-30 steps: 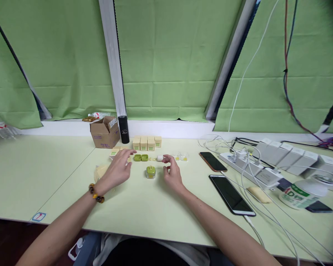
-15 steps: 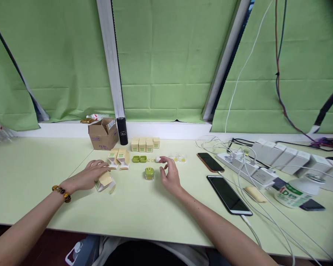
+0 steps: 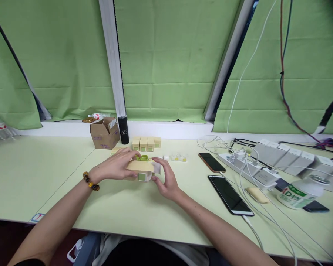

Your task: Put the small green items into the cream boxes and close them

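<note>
"AD" legible on white plastic bottle (image 3: 302,194), left grip (image 3: 113,165) clamped on cream cardboard box (image 3: 141,167), right grip (image 3: 168,181) at its white flaps (image 3: 157,168), closure unclear, green square cups (image 3: 144,158) partly hidden behind.

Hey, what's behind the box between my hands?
Behind the box, two green cups show, the left one partly covered by your left hand; farther back stand small boxes. Anything directly behind the box is hidden.

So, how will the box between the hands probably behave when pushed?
The box probably keeps its shape under light pressure: its sides look flat. Its white flap, near the right hand, looks thin, so may bend easily.
</note>
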{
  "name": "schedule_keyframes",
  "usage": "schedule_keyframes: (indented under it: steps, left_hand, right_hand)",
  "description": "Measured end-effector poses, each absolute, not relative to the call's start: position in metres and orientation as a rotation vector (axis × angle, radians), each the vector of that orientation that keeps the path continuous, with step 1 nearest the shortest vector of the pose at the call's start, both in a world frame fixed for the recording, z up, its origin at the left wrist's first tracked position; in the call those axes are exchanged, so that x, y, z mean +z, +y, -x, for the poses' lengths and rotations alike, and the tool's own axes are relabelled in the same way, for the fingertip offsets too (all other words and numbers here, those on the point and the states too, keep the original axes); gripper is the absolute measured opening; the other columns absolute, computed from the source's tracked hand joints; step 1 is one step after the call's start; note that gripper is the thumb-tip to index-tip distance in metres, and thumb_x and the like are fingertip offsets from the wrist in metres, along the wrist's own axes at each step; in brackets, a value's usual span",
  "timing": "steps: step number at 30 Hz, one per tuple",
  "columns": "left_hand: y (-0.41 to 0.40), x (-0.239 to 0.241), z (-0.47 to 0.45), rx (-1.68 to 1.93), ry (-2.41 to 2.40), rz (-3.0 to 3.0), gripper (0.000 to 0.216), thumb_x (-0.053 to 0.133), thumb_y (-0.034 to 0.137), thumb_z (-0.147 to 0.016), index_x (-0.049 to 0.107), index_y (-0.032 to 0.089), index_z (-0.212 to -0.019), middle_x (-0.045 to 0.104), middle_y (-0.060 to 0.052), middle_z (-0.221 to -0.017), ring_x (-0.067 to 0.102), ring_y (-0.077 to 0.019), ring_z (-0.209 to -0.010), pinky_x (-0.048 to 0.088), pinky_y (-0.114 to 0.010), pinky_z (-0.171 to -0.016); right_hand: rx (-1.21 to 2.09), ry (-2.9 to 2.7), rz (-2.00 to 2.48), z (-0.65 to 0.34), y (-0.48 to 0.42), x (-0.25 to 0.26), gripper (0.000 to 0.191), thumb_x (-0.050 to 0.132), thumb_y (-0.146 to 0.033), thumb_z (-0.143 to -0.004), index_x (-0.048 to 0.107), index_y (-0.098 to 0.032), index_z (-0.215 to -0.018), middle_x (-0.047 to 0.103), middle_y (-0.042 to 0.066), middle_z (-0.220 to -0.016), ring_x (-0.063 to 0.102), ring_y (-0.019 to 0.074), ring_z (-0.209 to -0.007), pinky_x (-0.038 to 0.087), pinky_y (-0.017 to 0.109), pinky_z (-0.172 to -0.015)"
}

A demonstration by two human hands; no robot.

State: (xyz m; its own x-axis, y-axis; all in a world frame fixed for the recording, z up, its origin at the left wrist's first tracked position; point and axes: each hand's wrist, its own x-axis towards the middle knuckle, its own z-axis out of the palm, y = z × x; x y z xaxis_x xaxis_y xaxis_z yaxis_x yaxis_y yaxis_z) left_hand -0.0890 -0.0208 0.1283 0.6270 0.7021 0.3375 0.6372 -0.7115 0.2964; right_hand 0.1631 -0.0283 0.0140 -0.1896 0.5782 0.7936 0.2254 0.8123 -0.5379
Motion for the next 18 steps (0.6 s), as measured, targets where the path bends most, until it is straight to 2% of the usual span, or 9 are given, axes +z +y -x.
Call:
schedule_keyframes:
  steps: [3,6,8,11,14,16,18]
  left_hand:
    - [-0.009,0.129,0.065,0.615,1.062,-2.67,0.042,0.078,0.052,-0.08,0.072,0.025,-0.112,0.066,-0.008,-0.102,0.057,-0.0292,-0.099,0.046,-0.034,-0.083]
    - [0.006,0.127,0.053,0.695,0.998,-2.598,0.039,0.074,0.051,-0.083,0.075,0.027,-0.114,0.066,-0.008,-0.097,0.056,-0.0295,-0.103,0.048,-0.035,-0.084]
    - [0.014,0.126,0.048,0.736,0.945,-2.553,0.035,0.075,0.048,-0.083,0.078,0.028,-0.111,0.069,-0.007,-0.093,0.056,-0.0299,-0.105,0.048,-0.036,-0.087]
    - [0.022,0.129,0.042,0.665,0.895,-2.537,0.033,0.079,0.047,-0.079,0.081,0.03,-0.107,0.071,-0.006,-0.091,0.059,-0.0296,-0.105,0.049,-0.035,-0.087]
    - [0.025,0.136,0.035,0.576,0.855,-2.503,0.037,0.083,0.046,-0.075,0.081,0.028,-0.108,0.074,-0.005,-0.095,0.064,-0.0275,-0.099,0.049,-0.032,-0.082]
    - [0.026,0.138,0.031,0.645,0.861,-2.436,0.046,0.083,0.047,-0.075,0.078,0.027,-0.116,0.074,-0.005,-0.103,0.066,-0.0267,-0.1,0.05,-0.031,-0.081]
    - [0.03,0.134,0.029,0.816,0.874,-2.315,0.057,0.077,0.05,-0.081,0.068,0.025,-0.132,0.073,-0.007,-0.111,0.066,-0.0262,-0.106,0.051,-0.031,-0.085]
  right_hand:
    - [0.368,-1.662,0.648,-0.165,-0.027,0.018,0.046,0.067,-0.034,-0.093,0.054,-0.03,-0.137,0.058,0.011,-0.141,0.052,0.0339,-0.135,0.041,0.055,-0.115]
    - [0.404,-1.544,0.726,-0.17,-0.019,0.019,0.027,0.065,-0.04,-0.095,0.062,-0.027,-0.118,0.063,0.011,-0.125,0.057,0.032,-0.125,0.046,0.051,-0.108]
    - [0.476,-1.497,0.756,-0.173,-0.013,0.019,0.021,0.064,-0.043,-0.095,0.064,-0.025,-0.106,0.065,0.011,-0.118,0.061,0.0299,-0.117,0.049,0.047,-0.102]
    - [0.683,-1.491,0.746,-0.175,-0.009,0.019,0.024,0.068,-0.045,-0.093,0.063,-0.024,-0.104,0.068,0.009,-0.113,0.065,0.0262,-0.104,0.053,0.042,-0.093]
    - [0.875,-1.525,0.715,-0.172,-0.011,0.019,0.038,0.076,-0.044,-0.088,0.058,-0.026,-0.117,0.071,0.006,-0.105,0.068,0.0233,-0.093,0.055,0.037,-0.084]
    - [0.934,-1.508,0.71,-0.169,-0.013,0.019,0.049,0.079,-0.044,-0.085,0.054,-0.027,-0.123,0.073,0.004,-0.1,0.068,0.0228,-0.09,0.055,0.034,-0.079]
    - [0.964,-1.442,0.703,-0.168,-0.012,0.018,0.054,0.08,-0.047,-0.084,0.053,-0.026,-0.127,0.073,0.004,-0.099,0.069,0.0231,-0.091,0.056,0.033,-0.077]
